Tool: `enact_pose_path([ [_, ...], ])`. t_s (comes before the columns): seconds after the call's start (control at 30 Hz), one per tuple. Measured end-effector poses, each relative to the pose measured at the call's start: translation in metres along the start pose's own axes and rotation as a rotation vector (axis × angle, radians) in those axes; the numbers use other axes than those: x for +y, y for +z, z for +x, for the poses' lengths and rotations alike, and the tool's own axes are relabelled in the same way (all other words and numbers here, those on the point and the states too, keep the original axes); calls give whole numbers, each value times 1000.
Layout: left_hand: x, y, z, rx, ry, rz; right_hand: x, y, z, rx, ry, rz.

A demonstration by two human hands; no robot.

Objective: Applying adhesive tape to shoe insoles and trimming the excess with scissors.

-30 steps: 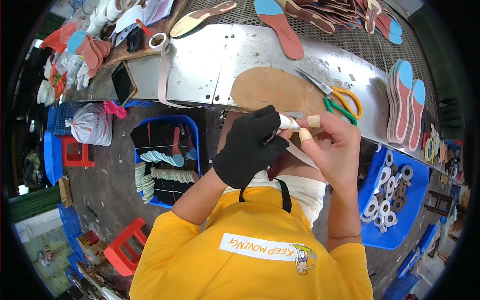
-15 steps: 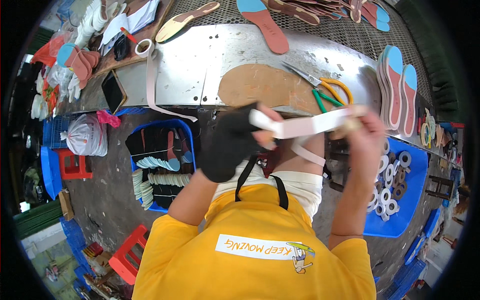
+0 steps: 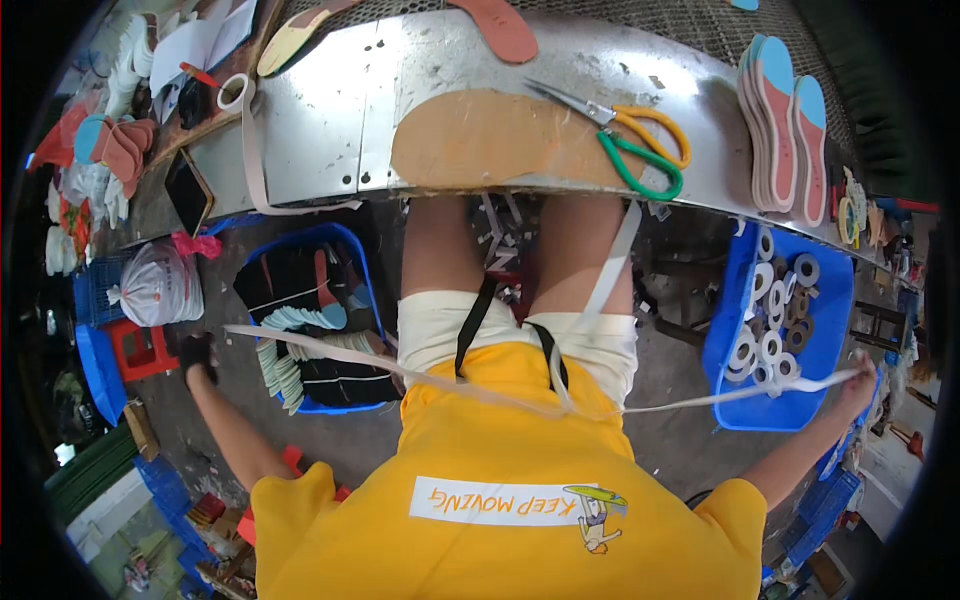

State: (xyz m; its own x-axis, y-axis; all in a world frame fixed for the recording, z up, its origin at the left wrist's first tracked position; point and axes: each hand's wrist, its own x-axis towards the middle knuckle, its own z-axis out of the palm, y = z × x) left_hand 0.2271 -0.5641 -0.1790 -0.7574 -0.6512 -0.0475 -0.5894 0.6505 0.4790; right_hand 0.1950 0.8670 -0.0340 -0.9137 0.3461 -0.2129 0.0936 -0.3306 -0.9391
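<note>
Both my arms are spread wide. At far right, my right hand (image 3: 857,382) is closed on one end of a long pale tape strip (image 3: 480,388). The strip sags across my lap and shirt, and its other end hangs in the air near my left hand (image 3: 198,355). That hand wears a black glove; its fingers are too dark and small to make out, and I see no contact with the strip. A paler length of tape (image 3: 612,262) drapes from the bench edge over my right thigh. Scissors (image 3: 640,140) with yellow and green handles lie partly open on a brown board (image 3: 480,140).
A tape roll (image 3: 236,93) with a trailing strip and a phone (image 3: 187,192) lie left on the metal bench (image 3: 310,110). Insole stacks (image 3: 775,130) stand at right. Blue bins hold tape rolls (image 3: 768,347) and bundled insoles (image 3: 300,318). A red stool (image 3: 140,352) stands at left.
My hands have moved from close together above my lap to far out on either side. The tape between them has lengthened into a long sagging strip. The view has shifted.
</note>
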Motion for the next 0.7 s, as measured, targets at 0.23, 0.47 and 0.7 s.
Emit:
enact_pose_path([
  [0.23,353,165,-153,-864,429,-396,157,381,-39,-72,-155,-1372],
  [0.47,492,186,-280,-1340,944,-184,232,529,-124,-1130,-2,-901],
  [0.7,456,152,-221,-1438,354,-1033,162,453,-71,-817,3,-225],
])
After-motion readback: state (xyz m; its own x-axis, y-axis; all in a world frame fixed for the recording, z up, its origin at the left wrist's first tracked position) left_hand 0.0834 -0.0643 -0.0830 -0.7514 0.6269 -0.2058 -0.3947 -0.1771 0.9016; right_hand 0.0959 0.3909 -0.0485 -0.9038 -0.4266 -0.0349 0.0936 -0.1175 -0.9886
